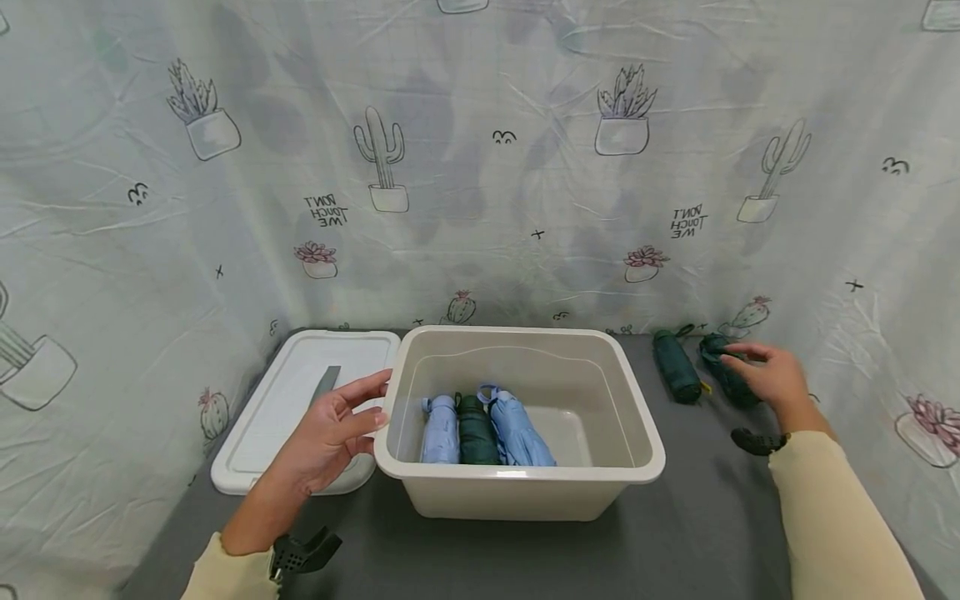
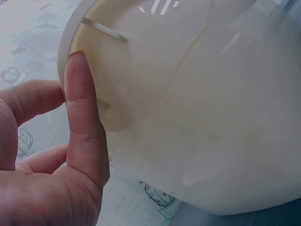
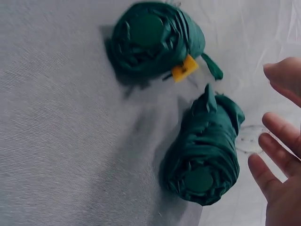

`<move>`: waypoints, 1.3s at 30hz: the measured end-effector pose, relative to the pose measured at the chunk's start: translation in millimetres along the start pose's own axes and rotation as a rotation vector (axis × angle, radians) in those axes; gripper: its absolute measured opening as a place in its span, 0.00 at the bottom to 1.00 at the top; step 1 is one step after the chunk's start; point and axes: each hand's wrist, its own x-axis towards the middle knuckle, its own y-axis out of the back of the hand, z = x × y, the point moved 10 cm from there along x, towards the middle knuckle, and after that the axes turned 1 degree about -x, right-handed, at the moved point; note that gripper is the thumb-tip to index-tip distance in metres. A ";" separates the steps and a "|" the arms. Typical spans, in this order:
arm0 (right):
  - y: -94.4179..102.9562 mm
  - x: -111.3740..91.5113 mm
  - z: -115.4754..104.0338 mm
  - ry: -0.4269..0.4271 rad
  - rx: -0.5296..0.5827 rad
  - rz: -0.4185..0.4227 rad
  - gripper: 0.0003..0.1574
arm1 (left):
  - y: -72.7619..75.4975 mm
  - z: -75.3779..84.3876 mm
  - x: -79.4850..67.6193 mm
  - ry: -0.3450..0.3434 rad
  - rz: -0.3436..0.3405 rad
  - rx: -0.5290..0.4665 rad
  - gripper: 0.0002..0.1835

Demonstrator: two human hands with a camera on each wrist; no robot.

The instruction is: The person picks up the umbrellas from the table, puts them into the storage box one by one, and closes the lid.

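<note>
My left hand (image 1: pixel 333 429) touches the left rim of a beige plastic bin (image 1: pixel 525 496); its straight fingers lie against the outside, as the left wrist view shows. Inside the bin, side by side, lie a lavender folded umbrella (image 1: pixel 441 433), a dark green folded umbrella (image 1: pixel 477 433) and a light blue folded umbrella (image 1: pixel 519 429). At the right, my right hand (image 1: pixel 772 379) hovers by a green folded umbrella (image 3: pixel 207 146), fingers spread and apart from it in the right wrist view. Beside that lies another green folded umbrella (image 3: pixel 155 40) with a yellow tag (image 3: pixel 184 68).
A white lid (image 1: pixel 262 417) with a grey strip (image 1: pixel 324 383) lies on the grey table (image 1: pixel 697 517), left of the bin. A pale curtain (image 1: pixel 480 167) with printed cacti hangs behind and along both sides.
</note>
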 end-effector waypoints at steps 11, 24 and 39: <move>-6.3 17.2 12.6 0.004 -0.076 -0.220 0.39 | -0.2 1.2 0.3 -0.004 -0.004 0.009 0.35; -31.6 28.6 23.0 -0.025 -0.167 -0.465 0.52 | 1.7 0.5 0.8 -0.006 -0.013 0.012 0.36; -42.1 32.6 30.4 -0.019 -0.101 -0.440 0.42 | 2.3 0.2 1.0 -0.003 -0.014 0.009 0.35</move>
